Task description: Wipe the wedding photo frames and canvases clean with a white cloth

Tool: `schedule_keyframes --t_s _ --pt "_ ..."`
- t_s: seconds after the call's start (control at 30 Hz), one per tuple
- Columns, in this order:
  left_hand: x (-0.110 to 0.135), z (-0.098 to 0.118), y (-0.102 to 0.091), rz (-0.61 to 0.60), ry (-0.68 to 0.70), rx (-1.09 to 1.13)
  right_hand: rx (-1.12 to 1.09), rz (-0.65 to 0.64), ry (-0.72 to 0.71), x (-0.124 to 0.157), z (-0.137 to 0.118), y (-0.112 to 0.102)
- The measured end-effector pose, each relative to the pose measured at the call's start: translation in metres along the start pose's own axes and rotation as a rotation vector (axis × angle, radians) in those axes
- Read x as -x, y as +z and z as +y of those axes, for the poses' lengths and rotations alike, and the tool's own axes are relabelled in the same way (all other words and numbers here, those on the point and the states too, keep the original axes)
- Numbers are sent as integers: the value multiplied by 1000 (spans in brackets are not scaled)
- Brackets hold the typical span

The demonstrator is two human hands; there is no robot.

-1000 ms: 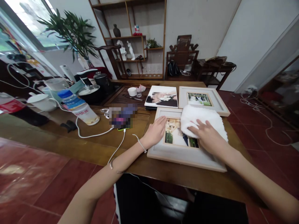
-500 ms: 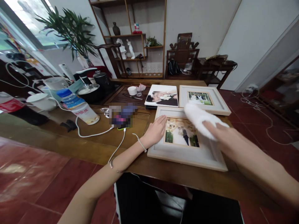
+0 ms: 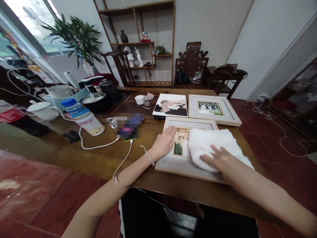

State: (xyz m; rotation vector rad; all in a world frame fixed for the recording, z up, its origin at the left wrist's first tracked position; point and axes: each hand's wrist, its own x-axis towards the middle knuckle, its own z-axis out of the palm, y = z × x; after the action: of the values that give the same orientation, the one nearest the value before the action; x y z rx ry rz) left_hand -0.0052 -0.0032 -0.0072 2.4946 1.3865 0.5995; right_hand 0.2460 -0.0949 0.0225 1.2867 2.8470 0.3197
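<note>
A picture frame [image 3: 170,161] with a pale wood edge and a wedding photo lies flat on the wooden table in front of me. My left hand [image 3: 164,142] rests on its left side, fingers stretched out flat near the photo. A fluffy white cloth [image 3: 210,142] is spread over the frame's right half and hides much of the photo. On top of the cloth lies my right hand [image 3: 220,158], fingers spread and pressing it down. Behind are a second framed wedding photo [image 3: 210,108] and a stack topped by a photo panel [image 3: 170,105].
Left of the frame lies a phone [image 3: 128,127], blurred out, with a white cable. Farther left are a plastic bottle [image 3: 84,117], a cola bottle [image 3: 22,119], a white pot [image 3: 43,109] and a dark pot [image 3: 94,100]. A white cup [image 3: 140,99] stands at the back.
My right hand has gone from gripping the bunched cloth above the frame to lying flat on it. The cloth now spreads over the photo's right part. My left hand stays put.
</note>
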Motion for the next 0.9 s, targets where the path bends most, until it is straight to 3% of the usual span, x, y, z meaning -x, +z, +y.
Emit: schedule_keyframes --t_s 0.1,0.2,0.33,0.5,0.6,0.77,0.9 --pt "0 1 -1 -14 -6 1 -21 29 -11 23 -25 0" --pt "0 1 -2 -27 -5 2 -15 25 -22 26 -31 -4" --pt "1 2 -3 -41 -12 -1 29 27 56 0 -6 -10" --pt "1 1 -2 -23 12 -5 182 104 238 -38 40 -2" --pt "1 -1 -1 -16 22 1 243 87 191 -43 48 0" --pt "0 -2 0 0 31 7 213 -7 65 -17 12 -4" --pt "0 -1 -1 7 37 -3 62 35 -2 15 -27 -3"
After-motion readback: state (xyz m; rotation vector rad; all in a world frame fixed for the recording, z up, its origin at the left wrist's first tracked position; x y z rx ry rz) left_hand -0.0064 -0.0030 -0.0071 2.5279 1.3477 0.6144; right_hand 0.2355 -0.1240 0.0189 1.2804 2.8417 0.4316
